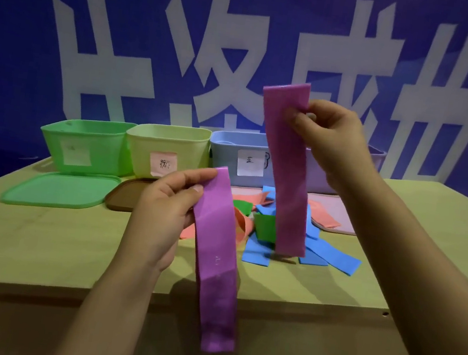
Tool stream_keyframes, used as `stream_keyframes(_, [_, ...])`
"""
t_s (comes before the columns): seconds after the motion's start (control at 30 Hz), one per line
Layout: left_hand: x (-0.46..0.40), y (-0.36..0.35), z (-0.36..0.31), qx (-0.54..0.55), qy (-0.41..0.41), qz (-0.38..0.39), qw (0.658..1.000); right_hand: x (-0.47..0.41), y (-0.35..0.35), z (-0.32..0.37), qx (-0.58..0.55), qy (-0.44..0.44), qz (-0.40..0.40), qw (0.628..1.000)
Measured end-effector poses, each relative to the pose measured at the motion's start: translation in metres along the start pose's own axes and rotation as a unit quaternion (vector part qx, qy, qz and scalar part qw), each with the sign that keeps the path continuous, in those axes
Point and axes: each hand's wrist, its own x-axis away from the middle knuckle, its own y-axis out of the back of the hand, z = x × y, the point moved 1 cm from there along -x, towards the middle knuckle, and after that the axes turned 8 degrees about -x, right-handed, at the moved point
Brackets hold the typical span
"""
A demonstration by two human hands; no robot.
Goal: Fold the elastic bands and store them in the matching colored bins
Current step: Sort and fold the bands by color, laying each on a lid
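Above the tabletop's [40,241] near edge, the left hand [162,215] pinches one purple band [217,258] by its top end. Farther right, the right hand [327,136] pinches another [285,166], fingers closed on its upper part (both hang limp, light, likely slippery; end grips suit folding).

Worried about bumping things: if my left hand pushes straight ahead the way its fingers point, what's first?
Likely the hanging purple band in your right hand, though depth is unclear.

Two bare forearms and hands [162,212], no sleeves visible.
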Motion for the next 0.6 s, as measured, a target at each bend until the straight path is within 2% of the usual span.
stream_keyframes(0.1, [0.001, -0.001, -0.003, 0.015, -0.003, -0.002, 1.0, 0.003, 0.002, 0.016, 0.066, 0.07, -0.036, 0.995])
stream_keyframes(0.17, [0.001, -0.002, -0.005, 0.018, -0.01, -0.012, 1.0, 0.007, 0.004, 0.032, 0.081, 0.09, -0.026, 0.992])
stream_keyframes(0.3, [0.005, -0.007, -0.011, 0.031, -0.024, -0.019, 0.999, 0.023, 0.006, 0.059, -0.037, 0.075, 0.026, 0.996])
stream_keyframes(0.4, [0.007, -0.011, -0.015, 0.032, -0.038, -0.02, 0.999, 0.036, 0.003, 0.067, -0.069, 0.072, 0.034, 0.994])
stream_keyframes(0.6, [0.013, -0.012, -0.019, 0.014, -0.046, 0.001, 0.999, 0.074, -0.012, 0.044, -0.148, -0.021, 0.036, 0.988])
